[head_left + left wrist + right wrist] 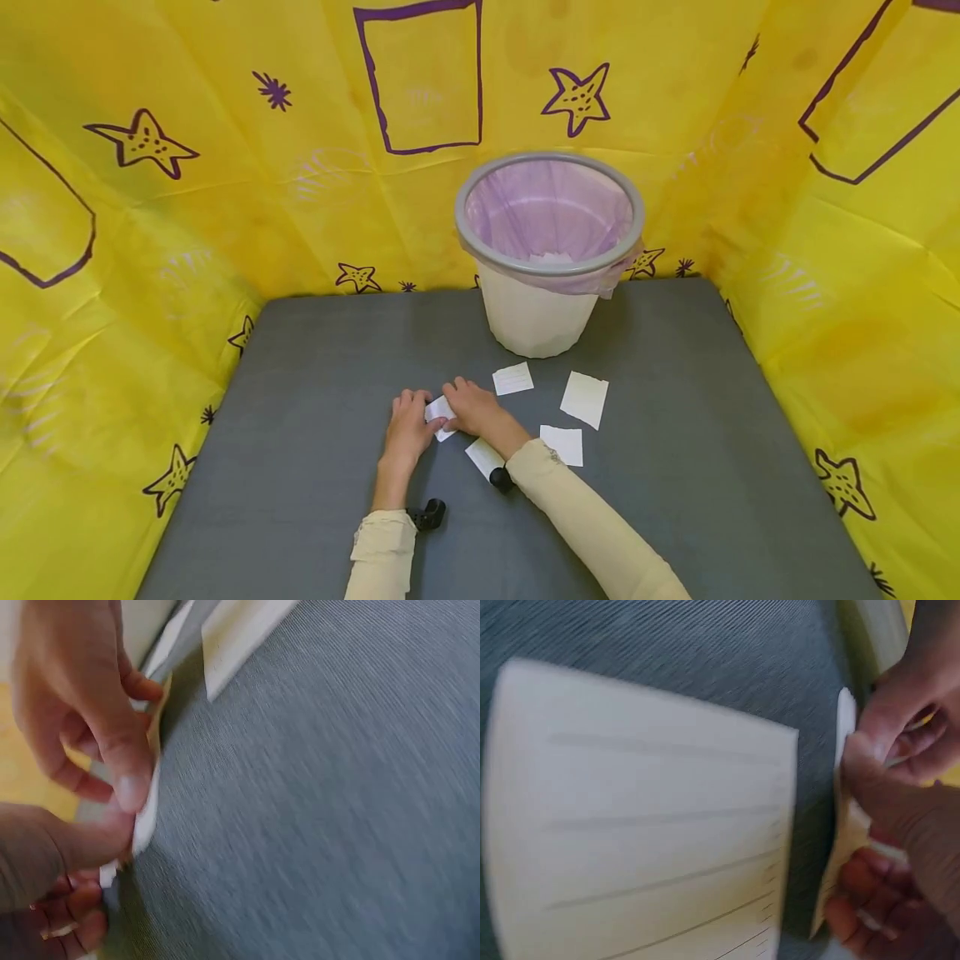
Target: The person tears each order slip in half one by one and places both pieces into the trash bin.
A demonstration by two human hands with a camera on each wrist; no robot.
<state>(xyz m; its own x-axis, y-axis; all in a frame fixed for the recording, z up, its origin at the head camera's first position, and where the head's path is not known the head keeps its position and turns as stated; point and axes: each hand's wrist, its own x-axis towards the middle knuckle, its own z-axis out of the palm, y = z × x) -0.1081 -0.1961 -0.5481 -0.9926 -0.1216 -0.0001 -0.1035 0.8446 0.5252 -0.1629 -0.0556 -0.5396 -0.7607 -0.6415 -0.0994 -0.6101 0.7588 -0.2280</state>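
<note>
My left hand (407, 429) and right hand (477, 408) meet at a small white piece of paper (440, 413) just above the grey table. Each hand pinches it between thumb and fingers, the thumbs close together at one edge. In the left wrist view the held paper (147, 817) appears nearly edge-on, slightly bent. Below my right wrist lies a lined paper piece (484, 457), partly covered by the forearm; its printed lines (652, 817) show large in the right wrist view.
More paper pieces lie to the right: one lined (513, 378), one larger (585, 400) and one by the right sleeve (564, 446). Behind them stands a white bin (536, 312) with a grey rim and purple liner, whitish scraps inside. Yellow patterned cloth (300, 217) surrounds the grey table (300, 467).
</note>
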